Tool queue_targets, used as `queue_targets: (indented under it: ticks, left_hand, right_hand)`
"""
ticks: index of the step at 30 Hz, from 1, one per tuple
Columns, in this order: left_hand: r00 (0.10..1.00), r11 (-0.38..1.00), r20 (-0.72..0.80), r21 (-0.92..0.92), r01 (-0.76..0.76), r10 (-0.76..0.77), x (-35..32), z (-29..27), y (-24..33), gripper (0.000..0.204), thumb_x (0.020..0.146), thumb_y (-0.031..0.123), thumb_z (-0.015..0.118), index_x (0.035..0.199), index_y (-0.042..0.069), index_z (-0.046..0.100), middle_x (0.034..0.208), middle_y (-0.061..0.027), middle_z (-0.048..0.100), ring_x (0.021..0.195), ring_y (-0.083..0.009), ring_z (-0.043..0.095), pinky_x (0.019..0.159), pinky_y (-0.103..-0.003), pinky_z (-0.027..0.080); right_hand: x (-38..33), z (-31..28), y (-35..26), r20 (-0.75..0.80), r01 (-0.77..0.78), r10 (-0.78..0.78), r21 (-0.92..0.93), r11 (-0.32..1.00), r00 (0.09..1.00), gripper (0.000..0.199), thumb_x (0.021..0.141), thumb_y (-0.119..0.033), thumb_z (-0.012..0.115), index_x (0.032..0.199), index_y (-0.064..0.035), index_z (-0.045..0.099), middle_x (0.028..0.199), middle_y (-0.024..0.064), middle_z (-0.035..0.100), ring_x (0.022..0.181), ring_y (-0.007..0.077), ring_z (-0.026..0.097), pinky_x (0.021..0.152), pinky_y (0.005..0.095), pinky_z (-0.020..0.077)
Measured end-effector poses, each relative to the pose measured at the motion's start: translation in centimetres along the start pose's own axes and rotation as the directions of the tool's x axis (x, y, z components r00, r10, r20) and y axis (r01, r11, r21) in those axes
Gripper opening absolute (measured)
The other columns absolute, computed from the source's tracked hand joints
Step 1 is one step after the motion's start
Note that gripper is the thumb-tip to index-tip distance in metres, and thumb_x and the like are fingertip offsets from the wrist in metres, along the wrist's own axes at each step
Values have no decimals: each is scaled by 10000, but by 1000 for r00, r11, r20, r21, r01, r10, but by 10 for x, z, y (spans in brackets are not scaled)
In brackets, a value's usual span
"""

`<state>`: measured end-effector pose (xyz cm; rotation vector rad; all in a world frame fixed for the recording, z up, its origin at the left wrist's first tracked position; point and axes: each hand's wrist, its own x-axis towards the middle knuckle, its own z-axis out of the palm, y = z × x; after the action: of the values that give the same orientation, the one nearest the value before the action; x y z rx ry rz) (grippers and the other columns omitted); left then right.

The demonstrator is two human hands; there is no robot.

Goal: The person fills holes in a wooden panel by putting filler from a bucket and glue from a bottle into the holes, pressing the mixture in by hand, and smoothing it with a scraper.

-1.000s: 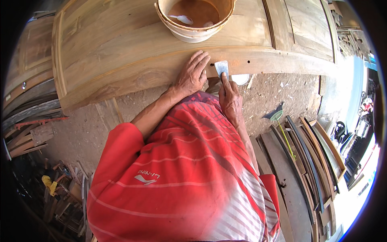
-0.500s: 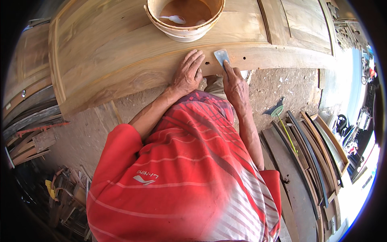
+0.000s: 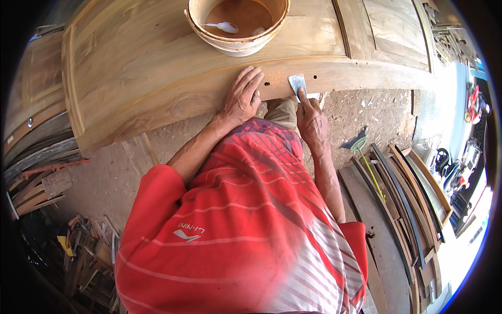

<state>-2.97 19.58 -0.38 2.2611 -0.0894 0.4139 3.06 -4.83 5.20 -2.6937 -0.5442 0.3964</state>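
Observation:
A panelled wooden door point(image 3: 172, 99) lies flat before me, with two dark holes in its near edge strip. My left hand point(image 3: 242, 94) rests on that strip, palm down with the fingers stretched out. In my right hand point(image 3: 312, 120) is a putty knife point(image 3: 297, 82), its flat blade on the wood between the holes. Fingers close around the handle and hide most of it. Beyond my hands a white bucket point(image 3: 235, 48) stands on the door, holding brown paste or liquid and a white plastic spoon point(image 3: 225, 26).
Boards and frames point(image 3: 387, 220) lean or lie to the right, beside a green fly swatter point(image 3: 361, 144). Stacked planks point(image 3: 42, 157) are at the left. Wood scraps point(image 3: 89, 251) pile up at the lower left. Bare ground point(image 3: 366, 107) shows past the door's near edge.
My right hand and the putty knife have shifted slightly right and nearer to me, with the blade turned a little. My left hand stays in about the same place on the door.

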Motion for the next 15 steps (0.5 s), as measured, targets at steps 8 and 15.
queue_targets:
  ticks: [8,15]
  left_hand:
    - [1000,1000,1,10,-15,15,0,1,-1,577,847,-47,626,1421,-36,565,1484,-213,565,1415,-436,500,1184,-510,430]
    - [1000,1000,-1,8,-15,15,-1,2,-1,586,844,-48,624,1427,-40,560,1481,-215,565,1413,-442,499,1183,-514,430]
  right_hand:
    - [-16,24,0,-130,31,-16,116,993,991,458,1040,-111,578,1497,-91,575,1014,235,649,863,430,684,728,513,564]
    - [-19,23,1,-106,1,7,77,997,994,455,1042,-105,578,1496,-91,576,1004,224,647,865,423,688,718,520,565]
